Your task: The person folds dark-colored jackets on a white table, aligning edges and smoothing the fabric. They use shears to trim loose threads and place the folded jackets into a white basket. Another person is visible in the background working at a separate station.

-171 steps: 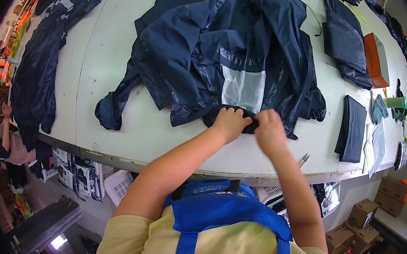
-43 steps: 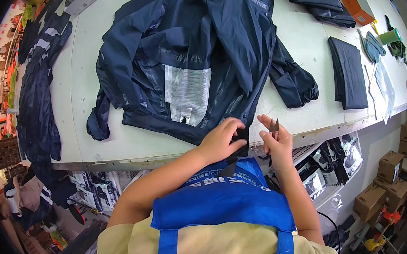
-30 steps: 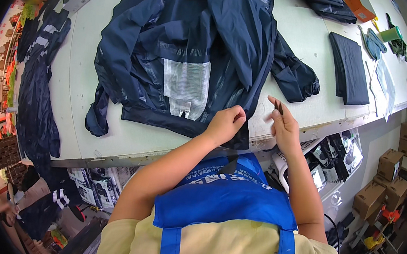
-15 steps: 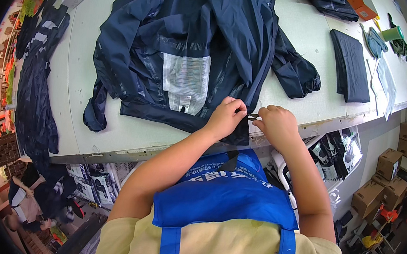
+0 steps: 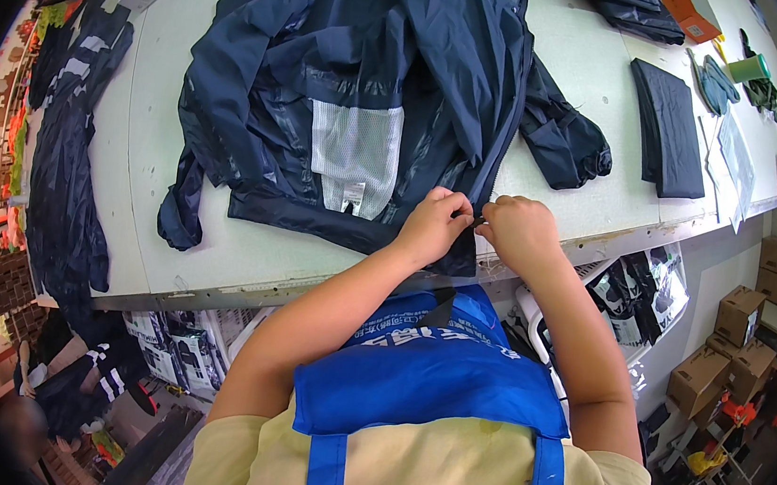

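Observation:
A dark navy jacket (image 5: 353, 40) lies spread inside out on the table, with a white mesh panel (image 5: 355, 149) and a small label near its hem. My left hand (image 5: 438, 224) is closed, thumb and fingers pinching the jacket's front edge at the bottom corner by the zip. Close on its right, my right hand (image 5: 521, 228) is closed too, fingertips almost meeting the left ones at that same edge. A dark bit of small thread snips shows at its fingertips; the rest is hidden in the palm.
The white table's front edge (image 5: 328, 281) runs just before me. At right lie a folded dark garment (image 5: 667, 130), a clear bag (image 5: 734, 160) and a green roll (image 5: 750, 68). Another dark garment (image 5: 76, 153) hangs over the left side. Cartons (image 5: 698, 377) stand below right; a person (image 5: 74, 399) sits lower left.
My right hand has shifted slightly left toward my left hand, and the snips' blades, visible between the hands before, are now mostly hidden. My left hand keeps its pinch.

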Tool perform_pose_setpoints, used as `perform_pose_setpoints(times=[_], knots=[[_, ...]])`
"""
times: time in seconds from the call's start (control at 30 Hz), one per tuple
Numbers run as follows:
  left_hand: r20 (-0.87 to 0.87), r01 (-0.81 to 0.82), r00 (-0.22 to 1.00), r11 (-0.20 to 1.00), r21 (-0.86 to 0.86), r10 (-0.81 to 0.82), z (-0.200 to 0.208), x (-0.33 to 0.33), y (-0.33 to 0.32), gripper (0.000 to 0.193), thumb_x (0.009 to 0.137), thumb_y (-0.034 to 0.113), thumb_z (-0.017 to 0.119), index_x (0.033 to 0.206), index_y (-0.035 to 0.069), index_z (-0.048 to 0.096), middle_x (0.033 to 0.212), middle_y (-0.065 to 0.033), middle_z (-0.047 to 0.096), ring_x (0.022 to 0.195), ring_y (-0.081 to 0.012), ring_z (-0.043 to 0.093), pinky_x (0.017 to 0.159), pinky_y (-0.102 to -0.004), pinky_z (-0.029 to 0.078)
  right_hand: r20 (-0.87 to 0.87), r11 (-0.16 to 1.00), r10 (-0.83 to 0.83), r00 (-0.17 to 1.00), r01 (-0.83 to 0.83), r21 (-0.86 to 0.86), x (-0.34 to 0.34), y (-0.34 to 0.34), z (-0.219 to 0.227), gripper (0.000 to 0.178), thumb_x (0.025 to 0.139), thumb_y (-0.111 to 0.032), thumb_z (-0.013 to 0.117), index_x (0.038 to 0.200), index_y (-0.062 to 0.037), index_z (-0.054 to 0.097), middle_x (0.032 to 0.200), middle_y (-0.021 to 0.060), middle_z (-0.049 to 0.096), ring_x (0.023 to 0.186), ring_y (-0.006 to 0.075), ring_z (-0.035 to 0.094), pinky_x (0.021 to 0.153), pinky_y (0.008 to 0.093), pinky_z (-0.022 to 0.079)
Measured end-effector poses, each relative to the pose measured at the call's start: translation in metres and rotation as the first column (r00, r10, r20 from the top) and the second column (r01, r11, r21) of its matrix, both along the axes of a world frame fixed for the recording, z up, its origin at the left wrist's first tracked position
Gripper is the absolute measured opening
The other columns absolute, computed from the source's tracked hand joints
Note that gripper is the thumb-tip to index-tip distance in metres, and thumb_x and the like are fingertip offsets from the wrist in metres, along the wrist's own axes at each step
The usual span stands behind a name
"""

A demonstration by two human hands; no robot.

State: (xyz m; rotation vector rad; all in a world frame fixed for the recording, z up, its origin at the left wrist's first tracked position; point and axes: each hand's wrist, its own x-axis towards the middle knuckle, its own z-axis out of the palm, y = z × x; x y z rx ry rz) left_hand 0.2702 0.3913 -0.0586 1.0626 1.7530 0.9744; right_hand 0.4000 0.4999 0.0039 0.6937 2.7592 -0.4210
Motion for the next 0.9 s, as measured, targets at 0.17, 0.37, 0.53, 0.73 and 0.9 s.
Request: perform_pose_setpoints(times=[0.17,0.37,0.53,0.73,0.9], knots=[[0.012,0.002,1.000,1.000,-0.002,-0.002,-0.003,0.001,-0.001,0.009,0.084,0.014,0.064,0.089,0.007,0.061,0.098,-0.0121,0.055,0.077,-0.0265,0.060,0.073,-0.0346,0.049,-0.011,0.998,0.015,1.000,-0.014,0.055,-0.001,-0.004,-0.003,0.021,0.077,-0.030,0.070,0.077,-0.0094,0.065,0.077,0.0052,0.063,0.077,0.0226,0.064,0.066,0.0340,0.050],[-0.008,0.010,1.000,0.999,0.034,-0.010,-0.006,0.000,0.000,0.009,0.085,0.013,0.064,0.090,0.006,0.061,0.095,-0.0115,0.056,0.076,-0.0250,0.061,0.072,-0.0334,0.049,0.007,0.995,0.038,0.999,-0.039,0.090,0.000,-0.006,0.000,0.020,0.079,-0.031,0.069,0.080,-0.0109,0.066,0.079,0.0044,0.064,0.078,0.0206,0.065,0.065,0.0329,0.051],[0.065,-0.096,0.993,0.995,0.038,0.093,0.011,-0.001,0.000,0.008,0.086,0.011,0.063,0.089,0.004,0.060,0.091,-0.0099,0.057,0.077,-0.0224,0.060,0.070,-0.0313,0.049,-0.069,0.965,-0.263,0.962,0.261,-0.041,0.022,0.014,0.002,0.022,0.079,-0.031,0.069,0.085,-0.0090,0.066,0.083,0.0097,0.065,0.082,0.0260,0.065,0.069,0.0379,0.051],[-0.067,0.714,0.685,0.651,0.257,-0.725,0.029,0.045,-0.014,0.015,0.085,0.023,0.062,0.085,0.009,0.064,0.099,-0.0085,0.061,0.098,-0.0268,0.058,0.080,-0.0403,0.047,-0.332,0.290,-0.938,0.098,0.744,-0.602,0.095,0.094,-0.048,0.024,0.083,-0.026,0.070,0.087,-0.0030,0.063,0.061,-0.0057,0.036,0.056,0.0056,0.031,0.051,0.0249,0.028],[-0.199,0.872,0.464,0.485,-0.073,-0.863,0.028,0.051,-0.013,0.024,0.084,0.034,0.063,0.094,0.013,0.068,0.111,-0.0111,0.062,0.104,-0.0279,0.058,0.084,-0.0393,0.048,-0.114,0.023,-0.974,-0.194,0.419,-0.908,0.102,0.119,-0.064,0.032,0.086,-0.019,0.067,0.114,-0.0117,0.052,0.074,-0.0054,0.047,0.046,0.0034,0.034,0.042,0.0195,0.025]])
